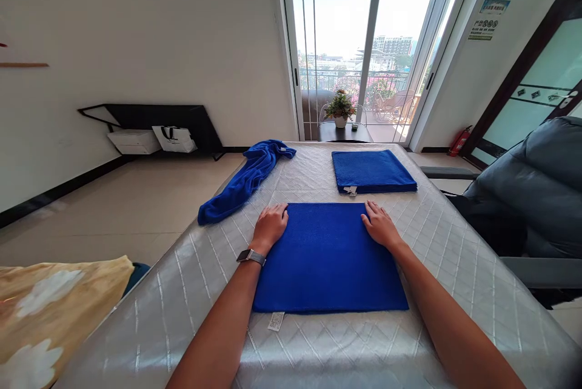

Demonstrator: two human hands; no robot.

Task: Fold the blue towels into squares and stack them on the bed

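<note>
A blue towel (330, 262) lies flat and folded into a rectangle on the quilted silvery mattress (204, 292). A white tag sticks out from its near left edge. On the towel's far left corner rests my left hand (271, 222), fingers stretched, with a watch on the wrist. My right hand (378, 222) lies flat at the far right corner, fingers extended. Beyond it sits a neat stack of folded blue towels (375, 169) with tags showing at its front. A crumpled blue towel (250, 180) lies along the mattress's far left edge.
Beside the mattress on the right stands a dark padded chair (536, 189). A yellow flowered blanket (63, 316) is at lower left. Past the far edge, a small table (331, 131) bears a potted plant (340, 107). A black rack (159, 125) with boxes stands by the wall.
</note>
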